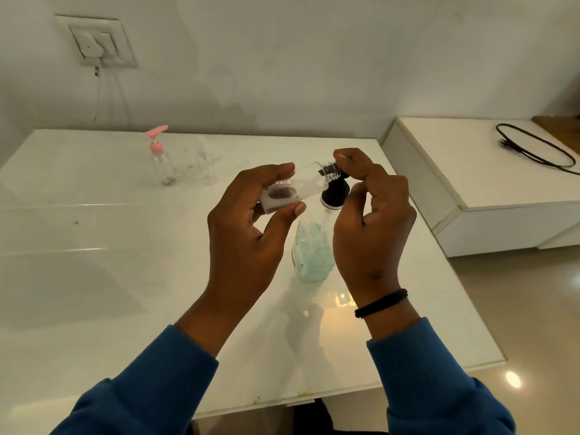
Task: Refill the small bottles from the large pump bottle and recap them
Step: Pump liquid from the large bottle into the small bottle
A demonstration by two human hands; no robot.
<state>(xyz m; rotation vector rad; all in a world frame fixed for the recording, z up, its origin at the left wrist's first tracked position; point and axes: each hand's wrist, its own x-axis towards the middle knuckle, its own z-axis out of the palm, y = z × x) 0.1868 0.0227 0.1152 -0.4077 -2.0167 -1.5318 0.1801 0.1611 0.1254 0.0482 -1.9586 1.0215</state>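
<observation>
My left hand (251,227) grips a small clear bottle (298,186), tilted almost on its side, with its uncapped threaded neck against the black pump head (335,193) of the large pump bottle (314,252). That large bottle stands on the table and holds pale green liquid. My right hand (373,221) is curled over the pump head, its fingertips at the nozzle by the small bottle's mouth. Two more small bottles stand at the far left: one with a pink pump (160,158) and a clear one (205,161). The nozzle itself is hidden by my fingers.
The white glossy table (110,262) runs out to a front edge near me and a right edge. A lower white cabinet (489,183) with a black cable (533,149) on it stands to the right. A wall socket (97,42) is at the upper left.
</observation>
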